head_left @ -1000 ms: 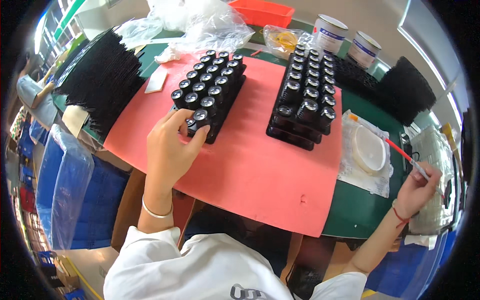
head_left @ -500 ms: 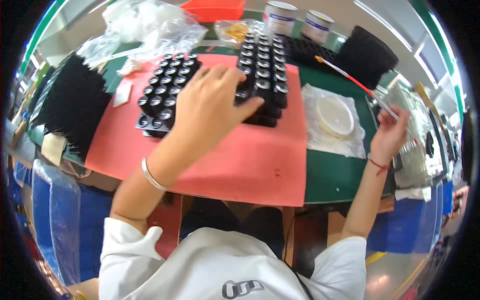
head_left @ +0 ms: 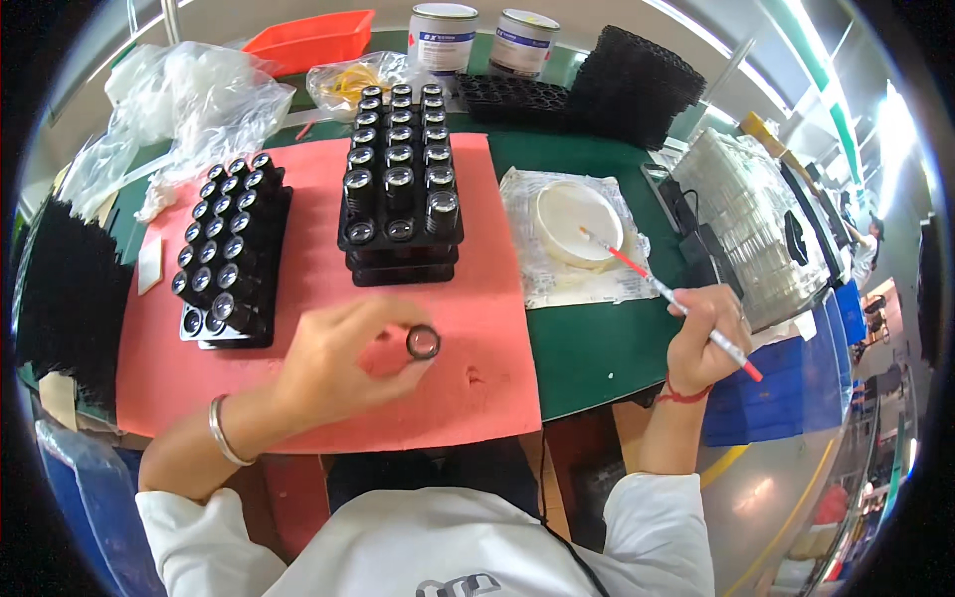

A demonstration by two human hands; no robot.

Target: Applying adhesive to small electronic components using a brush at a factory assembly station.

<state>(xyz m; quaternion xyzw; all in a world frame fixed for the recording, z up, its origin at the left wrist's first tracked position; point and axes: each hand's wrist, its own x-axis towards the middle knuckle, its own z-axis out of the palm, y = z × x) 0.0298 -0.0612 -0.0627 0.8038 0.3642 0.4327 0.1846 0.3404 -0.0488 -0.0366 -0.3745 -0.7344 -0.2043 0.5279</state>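
My left hand [head_left: 348,358] pinches a small black lens barrel [head_left: 423,342] between thumb and fingertips, its round glass end facing up, above the near part of the pink mat [head_left: 468,398]. A thin paintbrush [head_left: 629,263] with a red and white handle is held in my right hand [head_left: 708,336]. Its tan bristle tip is over a round white dish [head_left: 572,211] on a crumpled printed sheet [head_left: 562,287]. Beyond my left hand stands a black tray [head_left: 403,264] with rows of upright lens barrels. A second tray [head_left: 261,323] of similar barrels sits to its left.
Two tins [head_left: 443,40] stand at the back beside a red bin [head_left: 310,42], with plastic bags at the back left. Empty black trays [head_left: 637,88] are stacked at back right. Dark bristly material [head_left: 75,298] lies far left; clear stacked trays [head_left: 756,234] stand right.
My left hand has come from the middle tray toward me and now holds a lens barrel. The brush, earlier pointing past the dish, now has its tip over it. The view has shifted right.
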